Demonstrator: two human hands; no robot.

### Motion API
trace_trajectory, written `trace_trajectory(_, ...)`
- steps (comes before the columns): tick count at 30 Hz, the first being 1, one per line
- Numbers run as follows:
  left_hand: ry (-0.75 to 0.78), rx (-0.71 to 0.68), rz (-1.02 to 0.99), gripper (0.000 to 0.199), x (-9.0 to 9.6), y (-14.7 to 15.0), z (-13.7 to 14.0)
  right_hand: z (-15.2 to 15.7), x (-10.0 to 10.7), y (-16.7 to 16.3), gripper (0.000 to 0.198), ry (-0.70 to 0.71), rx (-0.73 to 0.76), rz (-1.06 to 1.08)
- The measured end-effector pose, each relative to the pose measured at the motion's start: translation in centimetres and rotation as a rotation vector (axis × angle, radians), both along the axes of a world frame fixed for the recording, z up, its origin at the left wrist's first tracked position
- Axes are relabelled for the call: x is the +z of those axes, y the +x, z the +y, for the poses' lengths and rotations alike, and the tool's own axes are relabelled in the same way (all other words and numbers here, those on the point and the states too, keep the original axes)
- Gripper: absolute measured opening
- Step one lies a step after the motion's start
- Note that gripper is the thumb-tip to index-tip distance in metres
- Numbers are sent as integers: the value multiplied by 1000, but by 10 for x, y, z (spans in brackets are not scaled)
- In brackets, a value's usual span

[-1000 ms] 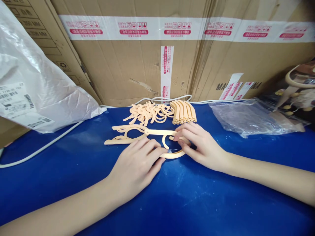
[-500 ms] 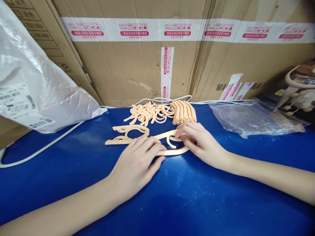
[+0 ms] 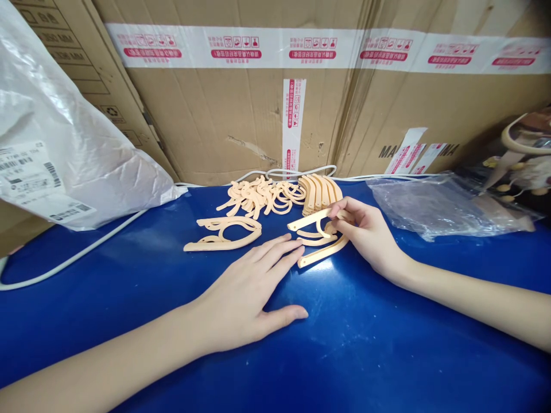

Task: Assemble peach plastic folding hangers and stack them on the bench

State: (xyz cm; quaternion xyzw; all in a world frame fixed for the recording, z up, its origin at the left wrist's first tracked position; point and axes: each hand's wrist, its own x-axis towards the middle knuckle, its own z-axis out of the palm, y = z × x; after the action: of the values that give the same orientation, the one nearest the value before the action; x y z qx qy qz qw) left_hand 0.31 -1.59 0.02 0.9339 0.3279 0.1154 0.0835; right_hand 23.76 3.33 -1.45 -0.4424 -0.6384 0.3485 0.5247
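A cream plastic folding hanger with its arms folded and its hook between them is gripped at the bend by my right hand. The end of its upper arm seems tilted up off the blue table. My left hand lies open with spread fingers, its fingertips beside the hanger's lower arm. Left of the hanger, a second folded hanger rests on the table. Behind them are a heap of loose hooks and small curved parts and a row of stacked hanger arms.
Large taped cardboard boxes stand along the back of the blue table. A white plastic parcel leans at the left, with a white cable beside it. Clear plastic bags lie at the right, near a beaded item.
My right hand has drawn the hanger to the right and lifted its upper arm's end. My left hand has let go of it, and its fingers have spread out.
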Motion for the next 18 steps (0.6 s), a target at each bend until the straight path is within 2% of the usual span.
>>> trace_trajectory(2,-22,12,30,74,-1,0,1,0,0,0,9,-24,-14,11)
trace_trajectory(9,-32,19,67,77,-2,0,0,0,-2,0,7,-105,41,1)
trace_trajectory(18,-5,3,34,77,-1,0,0,-1,1,-2,6,-68,204,-121)
